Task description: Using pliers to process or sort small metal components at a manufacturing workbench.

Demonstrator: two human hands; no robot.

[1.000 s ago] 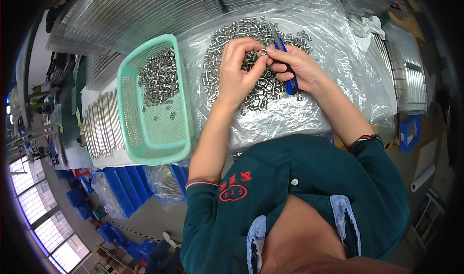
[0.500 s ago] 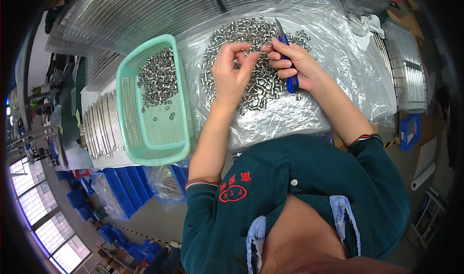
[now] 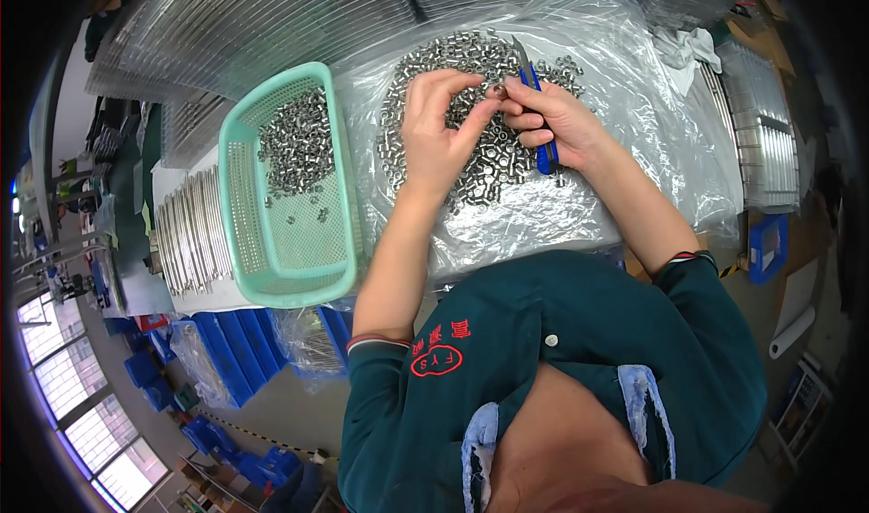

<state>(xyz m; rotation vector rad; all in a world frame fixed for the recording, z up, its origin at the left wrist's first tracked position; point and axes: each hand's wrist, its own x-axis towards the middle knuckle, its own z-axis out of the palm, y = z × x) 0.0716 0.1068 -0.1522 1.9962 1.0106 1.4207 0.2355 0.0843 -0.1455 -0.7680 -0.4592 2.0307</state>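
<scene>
My right hand (image 3: 554,122) is wrapped round the blue handle of a knife (image 3: 544,153), its pointed grey blade sticking up past the fingers. Between that hand's thumb and forefinger is a small metal ring (image 3: 499,88). Close by on the left, my left hand (image 3: 436,133) has its thumb and forefinger apart and curved toward the ring; whether a fingertip touches it is hard to see. Beneath both hands spreads a heap of small shiny metal sleeves (image 3: 489,171) on clear plastic sheeting (image 3: 579,207). More such sleeves (image 3: 299,146) lie in a mint-green mesh basket (image 3: 346,241) to the left.
Stacks of clear plastic trays (image 3: 299,15) line the far side. Long metal rods (image 3: 192,237) lie left of the basket. On the right are more clear trays (image 3: 765,142) and a white cloth (image 3: 685,51). Blue bins (image 3: 237,354) stand below the table at left.
My left hand's thumb and forefinger have moved slightly right, nearer the ring, and spread wider. The right hand keeps hold of the knife and ring, barely shifted.
</scene>
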